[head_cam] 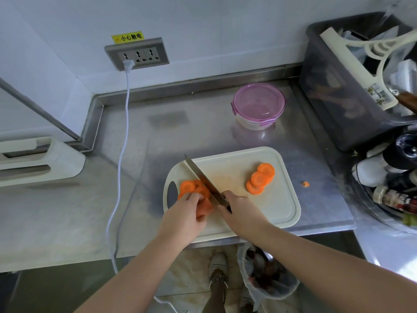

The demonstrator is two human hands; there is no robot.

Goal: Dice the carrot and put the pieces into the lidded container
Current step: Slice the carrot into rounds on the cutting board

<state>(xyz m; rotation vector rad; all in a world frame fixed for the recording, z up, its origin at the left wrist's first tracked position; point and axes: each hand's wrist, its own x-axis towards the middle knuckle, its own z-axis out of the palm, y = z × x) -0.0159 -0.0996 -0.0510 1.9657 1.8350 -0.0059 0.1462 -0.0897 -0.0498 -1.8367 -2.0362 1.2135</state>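
Slicing step, not yet dice. Right hand gripped knife, blade on carrot rounds at board's 9 o'clock; left hand curled over them. 3 spare rounds at 3 o'clock. Container (lid on) at 12 o'clock. Next likely needed crosscuts.

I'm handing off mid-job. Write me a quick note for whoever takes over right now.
Left hand holds down carrot slices at the left end of the cutting board.
Right hand grips the knife, blade across those slices.
Second pile of slices lies on the board's right side. One carrot bit lies on the steel counter, right of the board.
Lidded container stands behind the board, purple lid on.
Done: carrot cut into rounds.
Left: dice both piles, open the container, load the pieces.
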